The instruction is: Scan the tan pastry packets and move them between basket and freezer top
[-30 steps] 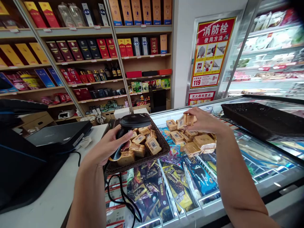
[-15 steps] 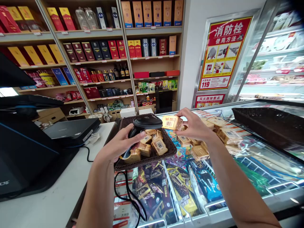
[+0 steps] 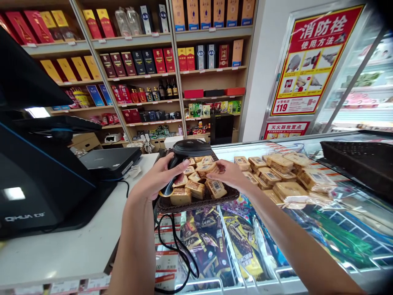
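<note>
L hand (image 3: 164, 176): grip was wrapped round the handle of a blk handheld barcode scanner (image 3: 192, 147), its head above the rear part of a dk-brn wicker basket (image 3: 202, 205). R hand (image 3: 229, 174): grip was closed, thumb and fingers, on one wrapped biscuit pack (image 3: 206, 169) at the right side of same basket, amid the other packs.

Container A, wicker basket: held a loose heap of wrapped packs (image 3: 195, 188), several w/ printed barcodes facing up, some tilted against their neighbours. Basket stood at L end of the chest freezer (image 3: 260, 287), adj. to the white table (image 3: 61, 258).

Container B, chest freezer: held bagged ice creams, incl. a yellow pkg (image 3: 244, 246), sorted btwn white wire dividers; visible thru the glass top. A second heap (image 3: 281, 164) of the same biscuit packs lay on the glass, R of the wicker basket, partly stacked.

Container C, dk tray (image 3: 356, 159): rested farther R on the freezer top, beyond the second heap; interior only partly visible.

Table carried a POS terminal (image 3: 37, 164) and a flat blk unit (image 3: 107, 159). Rear shelving held boxed goods, incl. orange cartons (image 3: 205, 14) on an upper shelf.
</note>
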### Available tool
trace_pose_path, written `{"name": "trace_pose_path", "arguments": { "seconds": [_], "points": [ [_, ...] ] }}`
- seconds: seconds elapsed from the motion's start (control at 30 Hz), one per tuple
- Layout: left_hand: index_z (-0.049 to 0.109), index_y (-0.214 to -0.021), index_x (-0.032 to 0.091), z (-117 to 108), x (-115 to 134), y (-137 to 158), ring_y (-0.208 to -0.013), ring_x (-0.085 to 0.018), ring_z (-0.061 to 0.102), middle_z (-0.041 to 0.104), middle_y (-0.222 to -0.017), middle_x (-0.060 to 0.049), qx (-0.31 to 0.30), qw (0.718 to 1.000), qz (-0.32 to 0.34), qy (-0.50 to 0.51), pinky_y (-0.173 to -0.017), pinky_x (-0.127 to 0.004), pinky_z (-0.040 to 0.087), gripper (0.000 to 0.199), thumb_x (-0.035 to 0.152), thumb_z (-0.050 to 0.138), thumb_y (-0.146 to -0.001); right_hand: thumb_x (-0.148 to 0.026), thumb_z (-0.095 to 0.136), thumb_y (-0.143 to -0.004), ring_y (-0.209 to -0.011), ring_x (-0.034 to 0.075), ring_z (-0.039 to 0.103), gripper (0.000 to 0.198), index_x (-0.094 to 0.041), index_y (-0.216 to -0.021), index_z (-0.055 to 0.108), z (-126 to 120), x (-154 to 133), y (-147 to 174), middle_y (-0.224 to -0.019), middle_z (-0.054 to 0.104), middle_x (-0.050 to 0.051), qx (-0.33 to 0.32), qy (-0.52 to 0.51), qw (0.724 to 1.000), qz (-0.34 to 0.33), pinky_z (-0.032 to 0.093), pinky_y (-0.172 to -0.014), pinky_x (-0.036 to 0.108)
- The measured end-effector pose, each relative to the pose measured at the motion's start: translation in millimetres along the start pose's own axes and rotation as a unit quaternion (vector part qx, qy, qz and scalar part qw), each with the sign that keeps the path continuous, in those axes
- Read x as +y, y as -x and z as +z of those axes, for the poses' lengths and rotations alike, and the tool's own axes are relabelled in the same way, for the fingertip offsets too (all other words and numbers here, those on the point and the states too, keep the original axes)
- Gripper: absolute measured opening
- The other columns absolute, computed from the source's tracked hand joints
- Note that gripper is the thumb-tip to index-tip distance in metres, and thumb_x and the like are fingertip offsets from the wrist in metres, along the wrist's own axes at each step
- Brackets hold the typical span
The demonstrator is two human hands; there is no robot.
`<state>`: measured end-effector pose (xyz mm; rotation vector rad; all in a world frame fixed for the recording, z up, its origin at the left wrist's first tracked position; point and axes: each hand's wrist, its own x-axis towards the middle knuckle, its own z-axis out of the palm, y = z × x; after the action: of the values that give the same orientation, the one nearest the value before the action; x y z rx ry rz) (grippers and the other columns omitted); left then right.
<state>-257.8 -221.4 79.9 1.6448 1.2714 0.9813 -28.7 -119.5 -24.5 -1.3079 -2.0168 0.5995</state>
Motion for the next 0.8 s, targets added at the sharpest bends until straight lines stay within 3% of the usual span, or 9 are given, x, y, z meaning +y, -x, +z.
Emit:
{"name": "trace_pose_path", "arguments": {
  "seconds": [0.07,0.13,0.23,0.3,0.4,0.47,0.53,0.63,0.8],
  "points": [
    [0.054,-0.092,0.02,1,1,0,-0.054,-0.01,0.045,0.052,-0.062,0.004,0.0,1.0,-0.006,0.004,-0.048,-0.02,0.033,0.043,0.058,0.07,-0.081,-0.049,0.069,-0.082,-0.111,0.027,0.062,0.059,-0.017,-0.13,0.057,16,1,-3,-0.127,0.062,0.014,0.017,0.011,0.999,-0.037,0.051,-0.092,0.04],
    [0.054,-0.094,0.02,1,1,-1,-0.051,-0.009,0.044,0.052,-0.062,0.004,0.006,1.0,-0.015,0.005,-0.045,-0.02,0.032,0.046,0.06,0.071,-0.079,-0.042,0.064,-0.088,-0.126,0.027,0.054,0.059,-0.016,-0.139,0.049,16,6,-7,-0.136,0.056,0.015,0.041,0.05,0.994,-0.083,0.045,-0.103,0.041],
    [0.055,-0.093,0.021,0,-1,-3,-0.048,-0.008,0.039,0.052,-0.06,0.005,0.018,0.999,-0.029,0.001,-0.041,-0.019,0.028,0.048,0.062,0.072,-0.076,-0.039,0.057,-0.093,-0.128,0.027,0.051,0.046,-0.019,-0.134,0.054,-14,21,-10,-0.135,0.057,0.013,0.099,0.134,0.982,-0.094,0.041,-0.108,0.043],
    [0.054,-0.089,0.021,-1,-3,-5,-0.048,-0.008,0.038,0.052,-0.059,0.005,0.01,0.999,-0.031,0.0,-0.041,-0.018,0.026,0.048,0.063,0.073,-0.075,-0.038,0.055,-0.094,-0.128,0.03,0.05,0.042,-0.018,-0.13,0.058,-46,38,-9,-0.134,0.057,0.014,0.162,0.21,0.964,-0.032,0.041,-0.107,0.044],
    [0.053,-0.085,0.021,-3,-5,-7,-0.049,-0.008,0.038,0.052,-0.058,0.005,-0.001,0.999,-0.036,-0.002,-0.041,-0.017,0.027,0.049,0.065,0.072,-0.074,-0.038,0.056,-0.093,-0.128,0.037,0.049,0.045,-0.012,-0.131,0.059,-93,70,-1,-0.133,0.057,0.02,0.218,0.315,0.914,0.135,0.042,-0.103,0.048],
    [0.054,-0.086,0.021,-3,-5,-8,-0.049,-0.008,0.039,0.053,-0.057,0.005,0.0,0.999,-0.038,-0.005,-0.041,-0.017,0.028,0.05,0.066,0.072,-0.073,-0.04,0.055,-0.093,-0.127,0.041,0.048,0.049,-0.008,-0.13,0.06,-112,92,5,-0.133,0.056,0.024,0.211,0.347,0.878,0.251,0.043,-0.1,0.051],
    [0.054,-0.087,0.021,-2,-6,-9,-0.05,-0.009,0.039,0.053,-0.057,0.005,0.0,0.999,-0.031,-0.008,-0.042,-0.017,0.028,0.05,0.065,0.073,-0.072,-0.041,0.055,-0.093,-0.129,0.042,0.046,0.049,-0.006,-0.127,0.062,-118,109,7,-0.135,0.054,0.026,0.179,0.356,0.858,0.325,0.043,-0.099,0.051],
    [0.055,-0.09,0.021,0,-5,-10,-0.051,-0.009,0.041,0.052,-0.057,0.005,-0.002,1.0,-0.018,-0.013,-0.043,-0.017,0.029,0.049,0.063,0.074,-0.074,-0.038,0.055,-0.092,-0.132,0.041,0.042,0.046,-0.007,-0.125,0.064,-113,123,5,-0.138,0.051,0.026,0.151,0.361,0.855,0.34,0.043,-0.099,0.05],
    [0.058,-0.099,0.02,3,-3,-10,-0.05,-0.009,0.043,0.054,-0.063,0.004,0.013,1.0,-0.018,-0.019,-0.043,-0.019,0.029,0.052,0.064,0.072,-0.076,-0.03,0.052,-0.091,-0.128,0.041,0.046,0.045,-0.008,-0.13,0.057,-103,129,1,-0.133,0.054,0.028,0.176,0.355,0.857,0.331,0.044,-0.094,0.052]
  ]
}}
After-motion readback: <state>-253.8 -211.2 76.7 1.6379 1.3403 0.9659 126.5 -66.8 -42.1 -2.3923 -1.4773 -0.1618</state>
